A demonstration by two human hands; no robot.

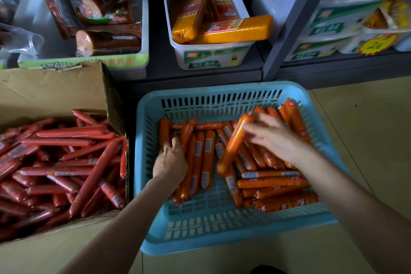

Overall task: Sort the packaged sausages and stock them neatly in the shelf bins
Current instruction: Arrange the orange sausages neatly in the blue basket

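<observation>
Tan floor [367,131] carries a blue slotted basket [222,238], the landmark for this scene, set just in front of a dark shelf [200,75]. Inside the basket lie orange sausages [208,158], some lined up side by side at its left, others piled loosely at its right. Left hand [171,161] reaches into the basket's left part, fingers curled down onto the lined-up sausages; whether it grips one cannot be told. Right hand [272,138], slightly blurred, is over the basket's right part, fingers spread and lightly bent around one raised sausage [234,143] tilted above the pile. Left of the basket stands an open cardboard box [55,89] full of red sausages [66,162]. Behind the basket, on the shelf, a white bin [211,53] holds large yellow sausage packs [235,31]; left of that, another bin [142,55] holds dark vacuum-packed sausages [104,42].
</observation>
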